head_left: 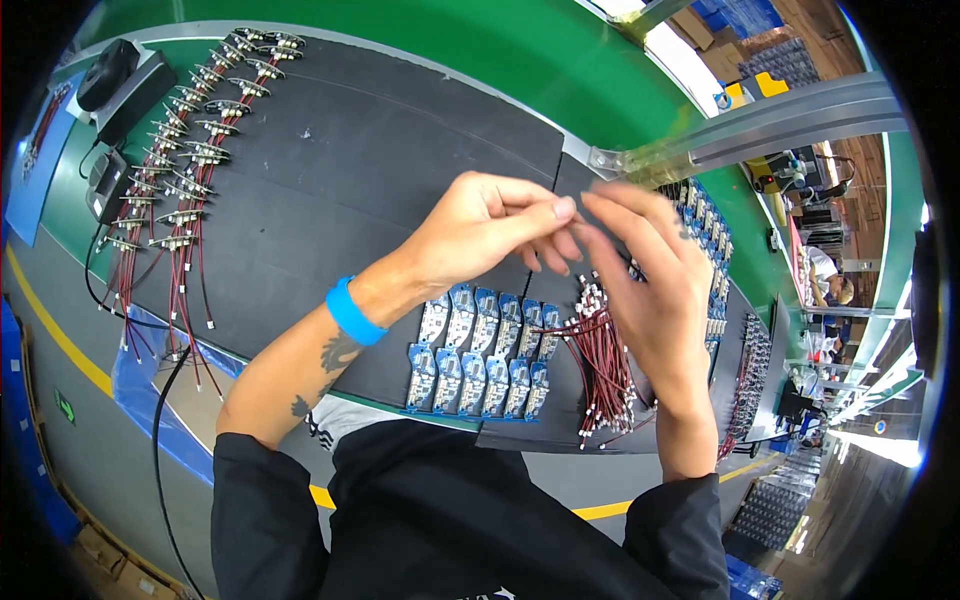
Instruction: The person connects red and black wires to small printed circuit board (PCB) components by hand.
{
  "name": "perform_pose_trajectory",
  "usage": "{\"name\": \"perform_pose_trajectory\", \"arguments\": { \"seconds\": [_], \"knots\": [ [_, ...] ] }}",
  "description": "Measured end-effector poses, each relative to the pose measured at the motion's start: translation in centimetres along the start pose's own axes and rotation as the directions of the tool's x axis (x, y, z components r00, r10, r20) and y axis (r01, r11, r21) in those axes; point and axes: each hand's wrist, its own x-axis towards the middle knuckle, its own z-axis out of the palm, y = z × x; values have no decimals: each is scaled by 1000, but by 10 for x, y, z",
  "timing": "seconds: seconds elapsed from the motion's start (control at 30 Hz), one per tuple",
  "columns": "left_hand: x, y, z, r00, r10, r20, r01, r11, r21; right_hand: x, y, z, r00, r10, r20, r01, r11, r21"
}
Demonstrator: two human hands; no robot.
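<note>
Both hands meet above the middle of the dark work mat [370, 130]. My left hand [490, 225], with a blue band on its wrist, is closed, thumb and index fingertip pressed together. Whatever may be between them is too small to make out. Just to its right is my right hand [650, 270], thumb and fingers apart, their tips close to the left fingertips and slightly blurred. Below the hands lie two rows of small blue circuit boards [473, 385]. A bundle of dark red wires [605, 370] with white connectors lies beside them, partly covered by my right hand.
At the left, small boards with long red wires [185, 190] stand in rows. Beyond them is a black device [110, 75]. More blue boards [705, 225] lie past a metal post [760, 130] at the right. A person [828, 275] sits farther off.
</note>
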Motion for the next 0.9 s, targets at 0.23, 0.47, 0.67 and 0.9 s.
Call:
{"name": "perform_pose_trajectory", "arguments": {
  "seconds": [0.23, 0.47, 0.67, 0.9],
  "knots": [
    [-2, 7, -2, 982, -112, 150, 140, 972, -187, -8, 3, -4, 1000, 0, -8, 0, 994, 107],
    [1, 6, -2, 995, -68, 75, 68, 998, 7, -11, -5, -7, 994, 86, 73, -92, 992, 82],
    [8, -4, -13, 970, 0, -243, 29, 993, 116, -21, -11, 3, 915, 61, 399, -110, 989, 103],
    [8, -3, -8, 956, -28, -293, 58, 994, 93, -39, -9, 20, 807, -5, 591, -25, 999, 42]
  ]
}}
